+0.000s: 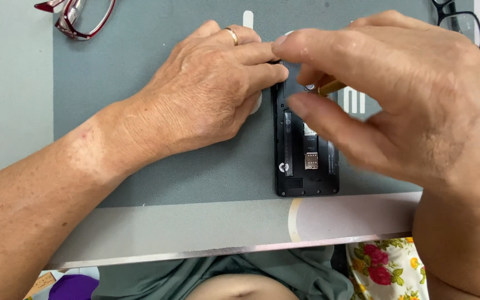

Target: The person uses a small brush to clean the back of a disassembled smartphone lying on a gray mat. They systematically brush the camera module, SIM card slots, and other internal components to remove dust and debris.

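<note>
While both hands work over the opened phone, findings run from the near edge outward.

Near edge: floral cloth [387, 266] lies below the phone, past the board's rim; a grey-green garment sits just left of it.

Board: grey work board [195, 228] carries a darker grey mat [140, 111]; the phone lies on the mat, close to its near border.

Phone: black phone [306, 150] with back cover off, lying flat, long side running away from the person; card slots show in its lower half.

Left hand: left hand [212, 94] rests on the mat just left of the phone, fingers pressed together, tips against the phone's upper left corner; a ring on one finger.

Right hand: right hand [395, 94] hovers over the phone's upper half, thumb and forefinger pinching a small yellowish tool [331, 87], tip hidden.

Handling advice, as judged: keep the left hand bracing the corner so the phone cannot slide; hold the tool steady and light, clear of the exposed contacts.

Far left of phone: red glasses [79, 14] on the mat.

Far right of phone: black glasses [462, 22] at the mat's corner.

Room: little shows beyond the board; patterned coverings at both side edges.
</note>
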